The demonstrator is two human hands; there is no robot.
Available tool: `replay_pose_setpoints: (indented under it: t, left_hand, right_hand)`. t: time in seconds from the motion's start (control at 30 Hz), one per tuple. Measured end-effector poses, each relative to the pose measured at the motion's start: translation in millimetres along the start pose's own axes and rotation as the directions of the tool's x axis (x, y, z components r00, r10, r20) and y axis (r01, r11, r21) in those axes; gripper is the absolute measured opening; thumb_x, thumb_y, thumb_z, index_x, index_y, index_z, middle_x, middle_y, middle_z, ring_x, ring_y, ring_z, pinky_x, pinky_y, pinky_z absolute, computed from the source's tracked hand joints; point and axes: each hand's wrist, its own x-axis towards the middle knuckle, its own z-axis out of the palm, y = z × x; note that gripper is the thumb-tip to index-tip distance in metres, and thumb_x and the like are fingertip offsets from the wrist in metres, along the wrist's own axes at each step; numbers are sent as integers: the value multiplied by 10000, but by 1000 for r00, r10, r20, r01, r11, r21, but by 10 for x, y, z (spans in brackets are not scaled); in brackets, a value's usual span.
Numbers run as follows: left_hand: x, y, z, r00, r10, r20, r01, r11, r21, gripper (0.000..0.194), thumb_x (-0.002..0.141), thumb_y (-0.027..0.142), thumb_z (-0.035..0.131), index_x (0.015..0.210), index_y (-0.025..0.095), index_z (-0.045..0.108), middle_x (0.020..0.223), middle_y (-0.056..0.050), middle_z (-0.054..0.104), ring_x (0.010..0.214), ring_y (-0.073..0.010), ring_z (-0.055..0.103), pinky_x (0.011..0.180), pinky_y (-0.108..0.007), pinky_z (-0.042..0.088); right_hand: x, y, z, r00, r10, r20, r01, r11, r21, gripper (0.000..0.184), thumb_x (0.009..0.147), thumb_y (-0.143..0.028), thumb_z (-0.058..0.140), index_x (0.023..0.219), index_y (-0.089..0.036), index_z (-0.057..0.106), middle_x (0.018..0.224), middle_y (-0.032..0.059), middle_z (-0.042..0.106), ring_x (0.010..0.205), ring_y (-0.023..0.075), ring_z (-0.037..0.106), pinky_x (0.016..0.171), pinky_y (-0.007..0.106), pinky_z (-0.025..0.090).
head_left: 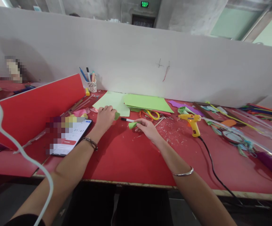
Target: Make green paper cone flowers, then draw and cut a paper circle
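My left hand (106, 117) is closed over the red table, its fingers around a small green paper piece (117, 116) that pokes out at the fingertips. Between the thumb and fingers of my right hand (146, 128) is a small rolled green paper cone (132, 125), its wide end facing left. Just behind that cone lies a marker with a black cap (127, 120). The two hands are apart, with bare red tabletop between them. A phone (76, 136) showing a timer rests beside my left wrist.
A yellow glue gun (193, 124) stands at right, its black cord trailing over the front edge. Green paper sheets (147, 103) and yellow-handled scissors (155, 114) lie behind my hands. A pen cup (92, 86) stands at the back left, near a red board (39, 110). A white cable (20, 147) hangs across the left.
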Motion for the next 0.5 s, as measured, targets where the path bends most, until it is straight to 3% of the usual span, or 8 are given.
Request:
replay_pose_setpoints:
  t: [0.1, 0.17, 0.27, 0.4, 0.5]
  left_hand:
    - [3, 34, -85, 989, -66, -131, 53, 993, -101, 237, 811, 212, 387, 878, 204, 614, 859, -63, 572, 854, -208, 492, 755, -371, 281]
    - [-18, 84, -144, 986, -72, -154, 46, 985, -164, 213, 801, 259, 415, 809, 195, 618, 821, -51, 579, 824, -197, 499, 748, -360, 286]
    - [-62, 192, -211, 992, 5, -127, -34, 974, -226, 257, 803, 347, 420, 729, 185, 606, 766, -38, 584, 792, -189, 507, 751, -352, 291]
    - [-94, 344, -217, 980, 186, -76, -201, 925, -322, 287, 783, 431, 453, 883, 193, 577, 868, -28, 592, 857, -186, 519, 758, -322, 308]
    - [-92, 392, -175, 972, 222, -72, -233, 897, -375, 363, 761, 453, 491, 994, 177, 527, 952, -40, 581, 904, -181, 518, 756, -297, 318]
  right_hand:
    - [10, 5, -10, 998, -57, -30, 58, 997, 46, 187, 682, -200, 521, 864, -178, 558, 735, -8, 617, 541, 71, 567, 550, 214, 463]
    - [24, 9, -15, 993, -98, -63, 102, 993, 66, 194, 659, -210, 542, 850, -181, 553, 721, -18, 610, 536, 72, 557, 582, 229, 468]
    - [44, 18, -19, 978, -170, -118, 176, 983, 46, 196, 641, -228, 564, 832, -183, 545, 682, -22, 594, 551, 89, 555, 599, 248, 466]
    - [31, 6, 3, 934, -307, -185, 305, 952, -40, 158, 647, -248, 577, 785, -179, 540, 698, 3, 594, 610, 120, 564, 602, 266, 463]
    - [-11, -37, 34, 895, -409, -175, 397, 912, -104, 134, 662, -243, 576, 772, -176, 539, 724, 15, 596, 649, 128, 566, 624, 272, 459]
